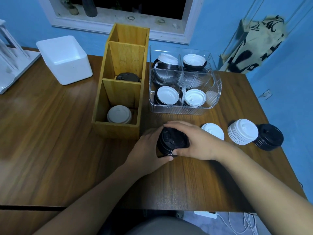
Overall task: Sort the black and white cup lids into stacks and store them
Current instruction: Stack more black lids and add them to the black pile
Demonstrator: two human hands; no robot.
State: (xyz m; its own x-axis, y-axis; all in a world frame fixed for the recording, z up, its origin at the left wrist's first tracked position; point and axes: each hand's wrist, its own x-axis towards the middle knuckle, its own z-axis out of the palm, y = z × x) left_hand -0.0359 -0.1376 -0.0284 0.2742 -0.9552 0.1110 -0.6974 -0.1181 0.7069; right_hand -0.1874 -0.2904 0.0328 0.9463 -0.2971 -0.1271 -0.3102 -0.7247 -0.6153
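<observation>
Black lid stack (171, 143), just off the near right corner of the wooden organiser (116, 131). The left hand (147, 150) cups its left flank; the right hand (194, 141) curls over the rim from the right, thumb at the near edge. The stack is judged to be light, thin, smooth plastic, loosely nested and liable to shear or topple if lifted by the top lid. It is best gripped low on opposite flanks with a gentle squeeze. The organiser's middle compartment holds stored black lids (128, 77), its nearest one stored white lids (119, 114).
</observation>
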